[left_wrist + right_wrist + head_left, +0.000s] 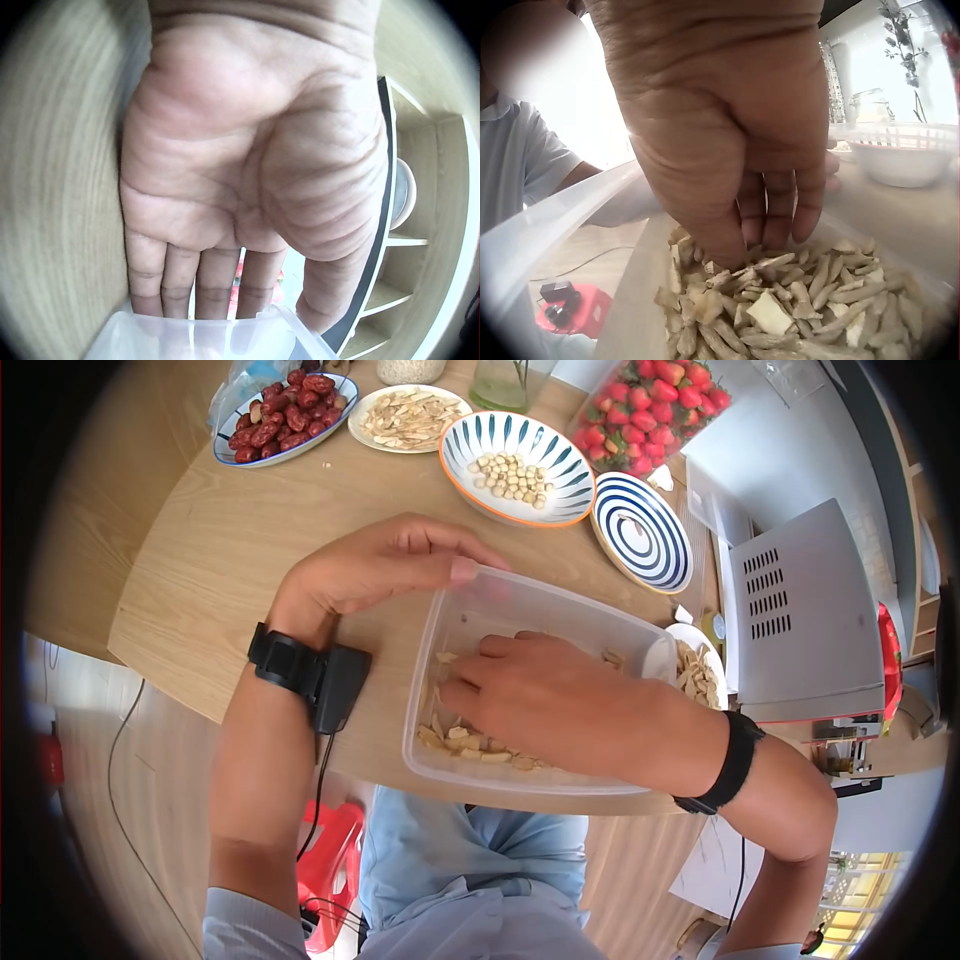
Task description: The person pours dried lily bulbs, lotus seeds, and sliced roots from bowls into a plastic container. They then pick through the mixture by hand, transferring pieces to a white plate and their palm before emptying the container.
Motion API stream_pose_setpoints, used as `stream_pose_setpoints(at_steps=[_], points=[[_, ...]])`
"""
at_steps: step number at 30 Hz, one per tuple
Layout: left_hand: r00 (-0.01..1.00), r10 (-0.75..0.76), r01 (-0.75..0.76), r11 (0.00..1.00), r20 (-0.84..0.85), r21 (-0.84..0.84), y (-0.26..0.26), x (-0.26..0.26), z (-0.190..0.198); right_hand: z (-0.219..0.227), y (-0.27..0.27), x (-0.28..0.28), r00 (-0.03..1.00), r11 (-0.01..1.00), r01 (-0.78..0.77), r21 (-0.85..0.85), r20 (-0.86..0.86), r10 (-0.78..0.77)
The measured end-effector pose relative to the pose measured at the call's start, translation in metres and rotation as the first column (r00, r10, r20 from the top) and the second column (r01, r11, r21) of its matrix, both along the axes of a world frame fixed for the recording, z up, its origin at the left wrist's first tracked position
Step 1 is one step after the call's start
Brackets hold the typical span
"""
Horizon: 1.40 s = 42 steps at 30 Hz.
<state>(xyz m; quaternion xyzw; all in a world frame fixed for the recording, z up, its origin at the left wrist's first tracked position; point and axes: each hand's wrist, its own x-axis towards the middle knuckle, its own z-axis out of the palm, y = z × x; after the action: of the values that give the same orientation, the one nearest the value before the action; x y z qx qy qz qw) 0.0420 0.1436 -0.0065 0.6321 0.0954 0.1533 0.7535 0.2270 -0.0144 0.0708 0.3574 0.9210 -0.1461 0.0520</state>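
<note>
A clear plastic container (pixel 590 610) stands near the table's front edge, holding pale dried root pieces (pixel 840 300). My left hand (pixel 385 565) grips its far left corner, thumb on the rim and fingers along the outside wall, as the left wrist view also shows. Inside the container, my right hand (pixel 545 695) reaches down over the pieces with its fingers loosely extended. In the right wrist view, the thumb tip is among the pieces and the other fingertips are close over them. A flat, pale squarish slice (pixel 769 313) lies on top near the thumb.
Behind the container are a plate of red dates (pixel 285 420), a plate of dried slices (pixel 365 430), a bowl of pale round seeds (pixel 465 445), and a blue-ringed plate (pixel 640 540). Strawberries (pixel 650 410) fill a clear box. A grey vented appliance (pixel 810 610) stands at right.
</note>
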Motion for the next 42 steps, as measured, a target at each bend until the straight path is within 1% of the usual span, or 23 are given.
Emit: stream_pose_setpoints(at_steps=[4, 7, 10, 13, 16, 19, 25, 31, 34, 35, 37, 38, 41, 42], points=[[1.0, -0.004, 0.004, 1.0, 0.012, 0.001, -0.002, 0.001, 0.002, 0.006, 0.004, 0.002, 0.995, 0.998, 0.02, -0.059, 0.102, -0.014], [1.0, -0.009, 0.009, 1.0, 0.017, -0.003, 0.0, 0.001, 0.0, 0.007, 0.008, 0.009, 0.997, 0.995, 0.05, -0.09, 0.06, -0.045], [1.0, -0.004, 0.004, 1.0, 0.007, 0.008, 0.001, 0.0, -0.001, 0.004, 0.009, 0.014, 0.999, 0.996, 0.054, -0.077, 0.003, -0.054], [1.0, -0.003, 0.003, 1.0, 0.005, 0.013, 0.001, 0.001, 0.0, 0.001, 0.01, 0.015, 0.997, 0.995, 0.075, -0.065, -0.007, -0.076], [1.0, -0.005, 0.005, 1.0, 0.014, 0.011, 0.002, 0.0, -0.002, 0.008, 0.012, 0.016, 0.995, 0.986, 0.101, -0.135, 0.014, -0.1], [1.0, -0.005, 0.005, 1.0, 0.018, 0.01, 0.003, 0.0, -0.003, 0.007, 0.015, 0.022, 0.992, 0.976, 0.11, -0.185, -0.033, -0.119], [0.999, 0.003, -0.004, 1.0, 0.036, 0.022, 0.001, 0.002, -0.005, 0.018, 0.016, 0.035, 0.961, 0.926, 0.226, -0.303, -0.088, -0.263], [0.999, 0.005, -0.006, 0.999, 0.036, 0.031, 0.002, 0.003, -0.005, 0.031, 0.004, 0.056, 0.927, 0.923, 0.249, -0.295, -0.205, -0.315], [1.0, 0.02, -0.021, 0.999, 0.02, 0.042, 0.0, 0.0, -0.002, 0.059, -0.009, 0.06, 0.881, 0.84, 0.381, -0.385, -0.124, -0.457], [1.0, 0.025, -0.026, 0.998, 0.019, 0.051, -0.001, 0.001, -0.001, 0.061, -0.014, 0.065, 0.825, 0.775, 0.436, -0.456, -0.142, -0.547], [0.999, 0.026, -0.027, 0.999, 0.021, 0.041, -0.002, 0.002, -0.002, 0.063, -0.026, 0.08, 0.681, 0.617, 0.521, -0.59, -0.149, -0.717], [0.999, 0.028, -0.028, 0.999, 0.018, 0.038, -0.002, 0.002, -0.002, 0.058, -0.028, 0.09, 0.687, 0.64, 0.504, -0.58, -0.179, -0.704], [1.0, 0.017, -0.017, 1.0, 0.007, 0.025, -0.001, 0.0, 0.001, 0.056, -0.03, 0.096, 0.632, 0.547, 0.508, -0.666, -0.143, -0.762], [1.0, 0.01, -0.01, 1.0, 0.013, 0.018, -0.001, 0.001, 0.001, 0.054, -0.029, 0.096, 0.627, 0.546, 0.492, -0.678, -0.159, -0.763]])
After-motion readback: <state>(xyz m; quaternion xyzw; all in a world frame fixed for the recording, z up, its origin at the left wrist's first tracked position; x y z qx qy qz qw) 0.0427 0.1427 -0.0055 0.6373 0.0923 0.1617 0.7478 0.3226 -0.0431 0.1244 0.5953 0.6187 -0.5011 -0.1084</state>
